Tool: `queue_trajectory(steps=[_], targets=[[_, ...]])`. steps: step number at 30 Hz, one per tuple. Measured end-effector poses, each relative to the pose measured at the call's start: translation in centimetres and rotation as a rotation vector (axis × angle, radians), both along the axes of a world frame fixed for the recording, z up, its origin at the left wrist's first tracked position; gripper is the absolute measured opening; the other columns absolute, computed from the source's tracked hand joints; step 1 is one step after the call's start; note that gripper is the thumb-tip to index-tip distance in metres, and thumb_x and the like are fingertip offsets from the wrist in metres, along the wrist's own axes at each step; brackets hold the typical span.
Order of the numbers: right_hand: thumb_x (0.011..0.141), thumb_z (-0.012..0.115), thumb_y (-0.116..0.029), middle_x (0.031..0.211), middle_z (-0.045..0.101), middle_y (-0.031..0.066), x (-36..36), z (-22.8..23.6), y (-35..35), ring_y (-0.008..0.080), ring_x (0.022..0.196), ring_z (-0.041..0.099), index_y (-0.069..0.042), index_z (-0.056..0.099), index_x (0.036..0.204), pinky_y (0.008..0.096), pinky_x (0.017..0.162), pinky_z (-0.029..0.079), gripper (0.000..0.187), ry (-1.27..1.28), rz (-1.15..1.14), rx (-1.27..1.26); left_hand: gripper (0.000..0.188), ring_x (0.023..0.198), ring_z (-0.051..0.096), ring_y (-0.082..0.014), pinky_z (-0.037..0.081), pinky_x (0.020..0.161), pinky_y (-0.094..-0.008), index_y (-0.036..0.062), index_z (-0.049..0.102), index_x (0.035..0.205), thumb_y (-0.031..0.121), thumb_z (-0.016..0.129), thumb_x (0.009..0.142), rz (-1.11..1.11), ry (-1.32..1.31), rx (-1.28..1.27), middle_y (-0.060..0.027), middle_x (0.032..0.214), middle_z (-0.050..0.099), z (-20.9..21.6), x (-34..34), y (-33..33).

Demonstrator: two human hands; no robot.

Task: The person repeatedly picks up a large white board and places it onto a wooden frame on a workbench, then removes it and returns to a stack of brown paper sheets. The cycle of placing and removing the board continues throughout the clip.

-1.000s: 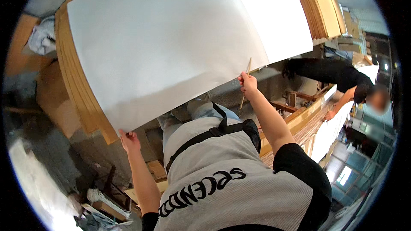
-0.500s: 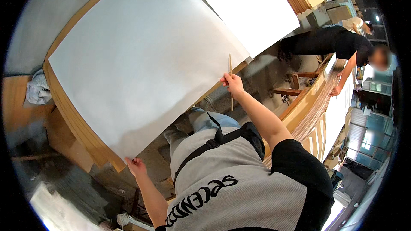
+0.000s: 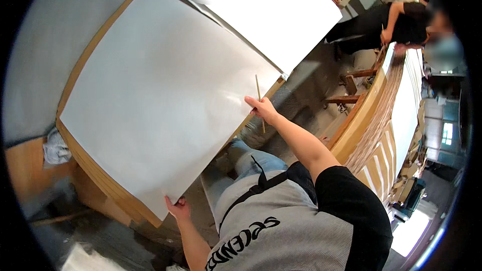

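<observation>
A large white sheet (image 3: 165, 105) lies over a stack of brown boards (image 3: 103, 178). At the sheet's near left corner, my left hand (image 3: 178, 208) pinches its edge, thumb on top. My right hand (image 3: 262, 109) is at the near edge toward the right corner, closed around a thin wooden stick (image 3: 258, 85). Its thumb rests on the sheet, and the fingers curl at the edge; how firmly they hold the sheet is hidden. The stick points away from me across the sheet and sticks out below my fist.
Beyond the sheet lies a second bright white stack (image 3: 271, 15). To the right runs a long bench with layered brown strips (image 3: 371, 105) and white sheets, where a co-worker in black (image 3: 401, 25) stands. A crumpled grey cloth (image 3: 56, 148) sits at left.
Both hands have drawn nearer each other along the near edge, and my right thumb now lies on the sheet. The view has shifted. The co-worker's arm has lifted, holding a thin stick.
</observation>
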State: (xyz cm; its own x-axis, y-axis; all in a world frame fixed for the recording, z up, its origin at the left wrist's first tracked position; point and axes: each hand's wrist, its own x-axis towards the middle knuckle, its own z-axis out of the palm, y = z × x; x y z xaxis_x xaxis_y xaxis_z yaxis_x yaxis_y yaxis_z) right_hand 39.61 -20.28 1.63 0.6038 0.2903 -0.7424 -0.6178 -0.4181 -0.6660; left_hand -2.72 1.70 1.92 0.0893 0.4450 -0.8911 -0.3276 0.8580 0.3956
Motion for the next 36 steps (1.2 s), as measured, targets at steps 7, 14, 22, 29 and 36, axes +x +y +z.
queue_trajectory(steps=[7, 14, 22, 29, 36], targets=[[0.078, 0.056, -0.043, 0.056, 0.056, 0.0065, -2.1, 2.7, -2.1, 0.0157, 0.05, 0.055, 0.0, 0.057, 0.063, 0.029, 0.05, 0.045, 0.045, -0.329, 0.031, -0.072, 0.056, 0.074, 0.05, -0.0138, 0.038, 0.056, -0.0234, 0.0027, 0.046, 0.112, 0.041, 0.058, 0.074, -0.547, 0.423, 0.644, -0.0054, 0.092, 0.054, 9.5, 2.5, 5.6], [0.075, 0.061, -0.034, 0.053, 0.049, 0.0024, -3.7, 13.6, -3.0, 0.0113, 0.042, 0.047, -0.005, 0.055, 0.063, 0.0242, 0.039, 0.036, 0.032, -0.203, -0.435, 0.344, 0.064, 0.102, 0.04, -0.0201, 0.026, 0.086, -0.0302, 0.0018, 0.035, 0.122, 0.045, 0.053, 0.077, -0.688, 0.175, 1.143, -0.0105, 0.114, 0.044, 32.1, 19.9, 10.3], [0.076, 0.059, -0.035, 0.056, 0.052, 0.0059, -5.0, 34.7, -21.5, 0.0137, 0.037, 0.046, 0.001, 0.055, 0.067, 0.0252, 0.032, 0.036, 0.037, -0.695, -0.612, 0.185, 0.052, 0.111, 0.041, -0.0261, 0.027, 0.099, -0.0357, -0.0046, 0.044, 0.113, 0.036, 0.051, 0.082, -0.941, -0.486, 1.286, -0.0155, 0.117, 0.047, 42.1, 32.9, 5.0], [0.081, 0.049, -0.038, 0.084, 0.063, 0.0061, -0.5, 50.2, -33.7, 0.0073, 0.069, 0.058, -0.006, 0.054, 0.096, 0.0175, 0.04, 0.028, 0.036, -1.093, -0.716, 0.181, 0.045, 0.09, 0.053, -0.0243, 0.042, 0.084, -0.0348, 0.0006, 0.04, 0.117, 0.034, 0.043, 0.086, -1.091, -1.05, 0.991, -0.0155, 0.103, 0.052, 46.0, 45.5, -9.1], [0.079, 0.054, -0.03, 0.093, 0.061, 0.0096, 6.6, 61.9, -51.2, 0.0165, 0.083, 0.058, -0.004, 0.054, 0.092, 0.0202, 0.05, 0.042, 0.029, -1.539, -0.666, 0.135, 0.042, 0.102, 0.046, -0.028, 0.032, 0.096, -0.0424, 0.0001, 0.04, 0.117, 0.03, 0.042, 0.088, -1.067, -1.416, 0.884, -0.0144, 0.106, 0.046, 48.4, 55.3, -27.0]])
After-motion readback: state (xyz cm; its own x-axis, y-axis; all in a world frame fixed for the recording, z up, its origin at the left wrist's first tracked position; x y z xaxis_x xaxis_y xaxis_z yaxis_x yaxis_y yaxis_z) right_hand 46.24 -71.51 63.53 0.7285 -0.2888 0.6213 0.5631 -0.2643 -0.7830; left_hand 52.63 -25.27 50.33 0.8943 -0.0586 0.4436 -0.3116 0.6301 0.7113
